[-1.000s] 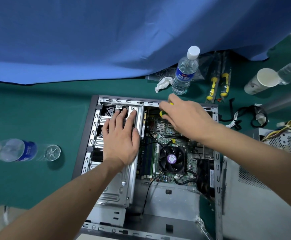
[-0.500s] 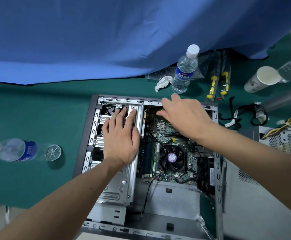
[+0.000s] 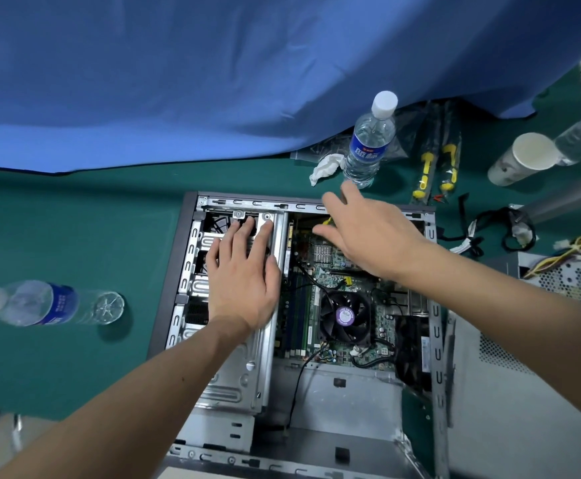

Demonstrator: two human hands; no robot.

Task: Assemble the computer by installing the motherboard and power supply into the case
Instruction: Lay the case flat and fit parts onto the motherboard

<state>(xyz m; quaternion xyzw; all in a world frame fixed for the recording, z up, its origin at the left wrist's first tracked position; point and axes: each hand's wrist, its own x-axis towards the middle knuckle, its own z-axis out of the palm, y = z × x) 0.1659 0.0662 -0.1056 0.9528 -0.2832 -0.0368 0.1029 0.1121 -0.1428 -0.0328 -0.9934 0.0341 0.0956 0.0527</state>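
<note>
The open grey computer case [image 3: 187,257] lies on its side on the green table. The motherboard [image 3: 330,271] with its black CPU fan [image 3: 344,316] sits inside it. My left hand [image 3: 244,281] rests flat on the silver drive cage [image 3: 233,385], fingers spread and pointing away from me. My right hand [image 3: 368,233] hovers over the far end of the motherboard, thumb and fingers around a yellow-handled screwdriver [image 3: 327,221] that is mostly hidden under the hand. The grey perforated power supply [image 3: 524,409] with yellow wires stands outside the case, to its right.
One water bottle [image 3: 368,143] stands just beyond the case and another [image 3: 40,302] stands to its left. Yellow-handled tools [image 3: 427,167], a paper cup [image 3: 520,160], black cables [image 3: 503,233] and a crumpled tissue [image 3: 327,165] lie at the back right. A blue cloth hangs behind.
My right hand's fingers have uncurled and spread a little over the yellow handle, hiding more of it. My left hand has stayed on the drive cage.
</note>
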